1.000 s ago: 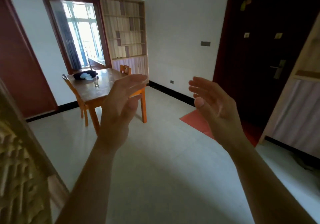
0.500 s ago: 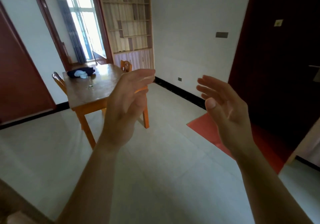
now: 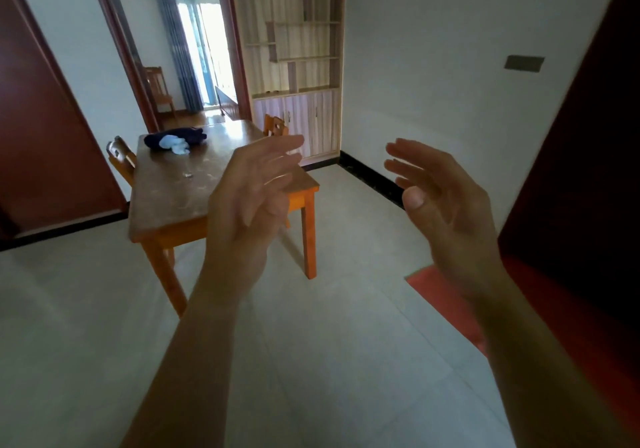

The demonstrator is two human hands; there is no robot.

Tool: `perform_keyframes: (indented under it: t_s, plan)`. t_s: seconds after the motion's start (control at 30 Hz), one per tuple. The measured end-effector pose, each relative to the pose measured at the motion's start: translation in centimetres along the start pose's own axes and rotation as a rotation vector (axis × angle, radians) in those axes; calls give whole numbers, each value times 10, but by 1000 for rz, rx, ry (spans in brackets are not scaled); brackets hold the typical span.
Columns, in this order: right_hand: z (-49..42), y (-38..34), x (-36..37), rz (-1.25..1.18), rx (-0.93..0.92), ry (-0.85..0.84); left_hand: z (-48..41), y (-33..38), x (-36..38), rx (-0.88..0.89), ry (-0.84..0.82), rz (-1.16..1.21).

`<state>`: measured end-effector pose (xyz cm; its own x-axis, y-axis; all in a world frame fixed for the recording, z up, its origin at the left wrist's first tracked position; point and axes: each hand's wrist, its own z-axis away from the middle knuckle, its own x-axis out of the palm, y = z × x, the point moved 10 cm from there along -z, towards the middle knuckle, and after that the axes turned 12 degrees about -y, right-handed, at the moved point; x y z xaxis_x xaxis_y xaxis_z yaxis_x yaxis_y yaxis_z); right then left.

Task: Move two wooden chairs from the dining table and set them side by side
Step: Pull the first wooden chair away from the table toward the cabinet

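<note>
An orange-legged wooden dining table (image 3: pixel 173 198) stands ahead at centre left. One wooden chair (image 3: pixel 121 158) is tucked in on the table's left side, only its backrest showing. A second wooden chair (image 3: pixel 275 128) is on the far right side, mostly hidden behind the table top. My left hand (image 3: pixel 249 201) is raised in front of the table's near right corner, fingers apart, empty. My right hand (image 3: pixel 443 201) is raised to its right, palm facing left, fingers spread, holding nothing. Both hands are well short of the chairs.
A dark blue and light blue cloth bundle (image 3: pixel 175 140) lies on the table's far end. A third chair (image 3: pixel 157 89) stands in the room beyond the doorway. A shelf cabinet (image 3: pixel 294 49) is at the back, a red mat (image 3: pixel 446 298) and a dark door (image 3: pixel 588 156) at right.
The view has moved closer to the table and turned, so the table looms larger. Both hands stay raised and open in much the same pose.
</note>
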<state>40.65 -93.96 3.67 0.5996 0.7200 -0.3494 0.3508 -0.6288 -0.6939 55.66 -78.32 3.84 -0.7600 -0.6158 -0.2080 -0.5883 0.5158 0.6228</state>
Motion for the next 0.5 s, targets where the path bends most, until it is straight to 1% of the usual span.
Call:
perform_keyframes:
  t_s: [0.1,0.23,0.43,0.5]
  plan:
    - [-59,47,-19,4,-4,21,-61,-63,4,-38,-65,-2]
    - [-121,107,-48,27,6,44,-139,-128,13,29,-121,-12]
    - [-189,218,-99,55,10,72,-224,-242,54,12,-205,28]
    - [-213,261,-119,44,5,70,-253,-283,72,0,-220,-13]
